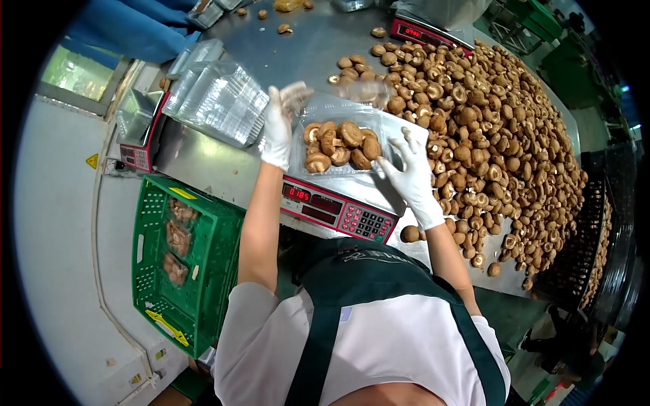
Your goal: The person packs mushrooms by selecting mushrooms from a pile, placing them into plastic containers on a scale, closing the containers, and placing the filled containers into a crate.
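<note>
A clear plastic tray (371, 166) holding several brown mushrooms (338, 143) rests on a red digital scale (338, 211), whose display seems to read 0185. My left hand (279, 125), in a white glove, is at the tray's left side with its fingers stretched forward and slightly blurred. At the right side, my gloved right hand (412, 172) has its fingers apart, and the fingertips are close to the tray's edge; whether they touch it I cannot tell. I see nothing held in either hand. Just beyond the tray is a motion-blurred brownish shape (365, 92) that I cannot make out.
A large heap of mushrooms (487, 135) covers the right of the metal table. Stacked clear trays (220, 101) stand at left. Below them, a green crate (210, 271) holds several packed trays. Another scale (433, 32) is at the back, one (139, 145) at far left.
</note>
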### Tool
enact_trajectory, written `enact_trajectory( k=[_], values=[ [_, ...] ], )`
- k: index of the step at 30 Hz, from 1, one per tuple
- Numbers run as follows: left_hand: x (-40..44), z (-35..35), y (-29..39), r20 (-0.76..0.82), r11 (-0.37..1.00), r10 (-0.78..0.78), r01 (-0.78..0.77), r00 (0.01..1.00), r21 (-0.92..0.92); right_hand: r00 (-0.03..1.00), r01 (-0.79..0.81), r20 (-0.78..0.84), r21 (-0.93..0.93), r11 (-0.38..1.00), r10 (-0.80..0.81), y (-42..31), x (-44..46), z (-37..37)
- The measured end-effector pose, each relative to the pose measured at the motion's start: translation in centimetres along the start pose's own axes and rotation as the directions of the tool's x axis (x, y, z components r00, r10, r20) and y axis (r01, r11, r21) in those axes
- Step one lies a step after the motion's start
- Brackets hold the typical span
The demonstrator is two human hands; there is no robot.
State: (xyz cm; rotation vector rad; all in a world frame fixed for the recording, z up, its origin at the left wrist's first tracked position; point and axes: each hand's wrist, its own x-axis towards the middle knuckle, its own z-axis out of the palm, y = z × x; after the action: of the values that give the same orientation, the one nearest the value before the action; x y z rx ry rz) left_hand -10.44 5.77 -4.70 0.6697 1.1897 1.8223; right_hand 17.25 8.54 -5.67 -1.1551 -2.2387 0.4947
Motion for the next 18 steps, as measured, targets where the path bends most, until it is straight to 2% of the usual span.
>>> enact_trajectory(
  k=[1, 2, 3, 4, 5, 6, 8, 9, 10, 11, 12, 13, 14, 16, 18],
  values=[
    [-0.6, -1.7, -0.2, 0.173, 0.970, 0.086, -0.122, 0.981, 0.211, 0.998, -0.062, 0.009, 0.101, 0.993, 0.062, 0.2, -0.2, -0.8],
    [-1.5, -2.6, -0.2, 0.356, 0.883, 0.125, -0.267, 0.926, 0.387, 0.995, -0.086, -0.041, 0.113, 0.990, 0.091, 1.0, -0.6, -1.0],
    [-3.5, -2.1, 0.9, 0.402, 0.693, 0.147, -0.384, 0.904, 0.610, 0.977, -0.213, 0.035, 0.299, 0.930, 0.212, 1.4, -0.9, -1.7],
    [-5.6, -1.4, 1.9, 0.454, 0.436, 0.152, -0.472, 0.878, 0.766, 0.941, -0.337, 0.129, 0.462, 0.820, 0.313, 1.6, -1.1, -2.6],
    [-7.1, -1.4, 1.2, 0.420, 0.374, 0.201, -0.466, 0.885, 0.802, 0.920, -0.392, 0.199, 0.528, 0.753, 0.339, 1.4, -1.2, -3.2],
    [-8.0, -2.0, -0.1, 0.379, 0.402, 0.231, -0.443, 0.896, 0.801, 0.919, -0.393, 0.197, 0.530, 0.752, 0.341, 1.3, -1.1, -3.6],
    [-9.8, -2.0, -2.7, 0.102, 0.705, 0.319, -0.308, 0.942, 0.639, 0.861, -0.482, 0.392, 0.431, 0.763, 0.324, 1.0, -0.8, -3.8],
    [-10.4, -2.3, -2.8, 0.105, 0.704, 0.316, -0.307, 0.943, 0.640, 0.821, -0.529, 0.468, 0.411, 0.743, 0.326, 1.3, -0.8, -3.0],
    [-10.9, -2.4, -2.7, -0.056, 0.775, 0.082, -0.028, 0.995, 0.631, 0.810, -0.533, 0.494, 0.397, 0.747, 0.316, 0.9, -0.7, -2.6],
    [-11.3, -2.5, -2.7, -0.209, 0.779, -0.159, 0.253, 0.965, 0.574, 0.794, -0.548, 0.526, 0.407, 0.731, 0.303, 1.1, -0.6, -1.7],
    [-11.4, -2.6, -2.8, -0.214, 0.781, -0.155, 0.252, 0.964, 0.571, 0.779, -0.562, 0.558, 0.416, 0.716, 0.287, 1.5, -0.6, -0.5],
    [-11.5, -2.8, -3.1, -0.187, 0.846, -0.241, 0.301, 0.952, 0.440, 0.804, -0.572, 0.531, 0.572, 0.588, 0.267, 1.6, -0.7, 0.5],
    [-11.7, -2.9, -3.2, -0.147, 0.888, -0.318, 0.349, 0.937, 0.300, 0.806, -0.567, 0.534, 0.572, 0.593, 0.256, 1.7, -0.5, 0.6],
    [-12.1, -2.8, -3.3, -0.110, 0.922, -0.286, 0.304, 0.952, 0.239, 0.738, -0.673, 0.630, 0.665, 0.325, 0.241, 1.9, -0.2, 0.5],
    [-12.7, -2.8, -3.7, -0.043, 0.950, -0.198, 0.203, 0.979, 0.236, 0.731, -0.679, 0.641, 0.650, 0.341, 0.234, 2.1, -0.5, 0.5]
  ],
)
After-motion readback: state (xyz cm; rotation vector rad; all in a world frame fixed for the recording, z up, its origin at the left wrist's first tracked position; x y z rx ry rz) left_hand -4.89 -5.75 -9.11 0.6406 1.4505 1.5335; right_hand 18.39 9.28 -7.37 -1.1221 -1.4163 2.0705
